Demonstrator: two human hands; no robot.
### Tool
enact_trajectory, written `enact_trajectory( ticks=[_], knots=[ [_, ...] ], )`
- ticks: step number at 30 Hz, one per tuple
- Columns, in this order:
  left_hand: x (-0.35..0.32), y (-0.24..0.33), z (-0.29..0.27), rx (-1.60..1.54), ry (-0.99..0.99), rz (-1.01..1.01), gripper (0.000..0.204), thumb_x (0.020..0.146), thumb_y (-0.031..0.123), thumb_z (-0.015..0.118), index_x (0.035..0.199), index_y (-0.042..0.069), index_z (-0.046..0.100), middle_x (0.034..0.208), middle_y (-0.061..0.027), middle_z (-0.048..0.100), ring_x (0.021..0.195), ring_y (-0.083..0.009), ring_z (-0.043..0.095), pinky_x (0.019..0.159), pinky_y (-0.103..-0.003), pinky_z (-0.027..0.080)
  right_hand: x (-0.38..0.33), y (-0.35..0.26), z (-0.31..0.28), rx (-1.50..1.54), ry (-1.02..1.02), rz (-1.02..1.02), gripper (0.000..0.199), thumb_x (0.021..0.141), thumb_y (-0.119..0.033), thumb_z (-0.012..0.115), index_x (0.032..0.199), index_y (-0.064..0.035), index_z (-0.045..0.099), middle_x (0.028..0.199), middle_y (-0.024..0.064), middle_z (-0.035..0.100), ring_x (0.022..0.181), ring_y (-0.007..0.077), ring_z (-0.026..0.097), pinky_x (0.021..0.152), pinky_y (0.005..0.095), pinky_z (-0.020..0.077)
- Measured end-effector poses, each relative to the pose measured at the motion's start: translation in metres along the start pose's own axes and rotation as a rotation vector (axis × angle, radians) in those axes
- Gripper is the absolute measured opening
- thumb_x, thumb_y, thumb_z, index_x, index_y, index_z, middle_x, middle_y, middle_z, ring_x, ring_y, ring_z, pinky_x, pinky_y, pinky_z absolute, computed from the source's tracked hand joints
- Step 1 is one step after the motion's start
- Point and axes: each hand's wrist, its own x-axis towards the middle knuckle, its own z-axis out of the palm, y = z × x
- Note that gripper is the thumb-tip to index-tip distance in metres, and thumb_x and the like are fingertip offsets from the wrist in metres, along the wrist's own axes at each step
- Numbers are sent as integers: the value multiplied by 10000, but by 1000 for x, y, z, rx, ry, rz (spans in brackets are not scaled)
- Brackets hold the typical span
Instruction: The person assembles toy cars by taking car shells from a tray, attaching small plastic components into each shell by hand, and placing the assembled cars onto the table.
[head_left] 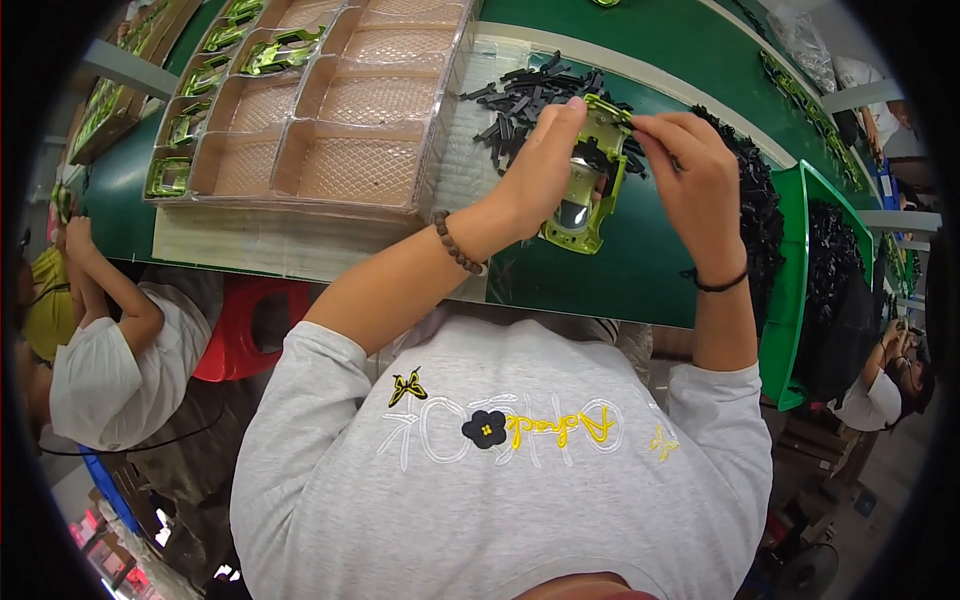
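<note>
My left hand (545, 165) grips a bright green, see-through plastic housing (577, 238) along its left side, thumb near the top end. The housing is tilted above the table and has cut-outs and a clear window. At its upper right edge, my right hand (695, 158) is closed in a pinch, thumb and forefinger together. Whatever lies between those fingertips is too small to tell. Behind both hands, a loose heap of small black plastic strips (512, 108) is spread on the table.
A clear divided tray (345, 150) at left holds several green housings (283, 50) in its far and left compartments. On the right stands a green bin (790, 290) beside more black pieces (757, 190). The green table (540, 285) ends close to my body. Other people sit at both sides.
</note>
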Motion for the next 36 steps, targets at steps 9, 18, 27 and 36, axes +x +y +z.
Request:
enact_trajectory(
  ticks=[9,18,27,36],
  knots=[
    [-3,-4,3,112,-28,170,442,974,476,262,1021,73,435,884,-64,531,732,-124,557,614,-262,495,10,-5,21,-238,41,-134,107,712,-32,619,807,-72,646,759,45,582,747,226,554,637,308,473],
    [-14,13,5,210,-73,252,402,949,444,402,975,43,413,830,-78,537,692,-147,560,610,-300,476,40,16,-15,812,-622,459,249,779,5,580,1024,15,626,896,39,643,796,110,598,679,224,476],
    [-61,130,-96,1216,521,632,278,833,276,601,968,36,641,943,-153,644,830,-305,623,724,-356,493,111,68,-6,776,-1001,584,274,735,-32,632,991,62,651,829,83,664,742,111,618,625,224,507],
    [-38,152,-220,1710,733,444,281,779,84,480,986,131,664,1107,-102,606,1018,-344,540,894,-423,434,187,180,170,1578,192,1407,168,810,5,548,976,11,520,1024,165,521,989,286,509,887,410,487]
  ],
)
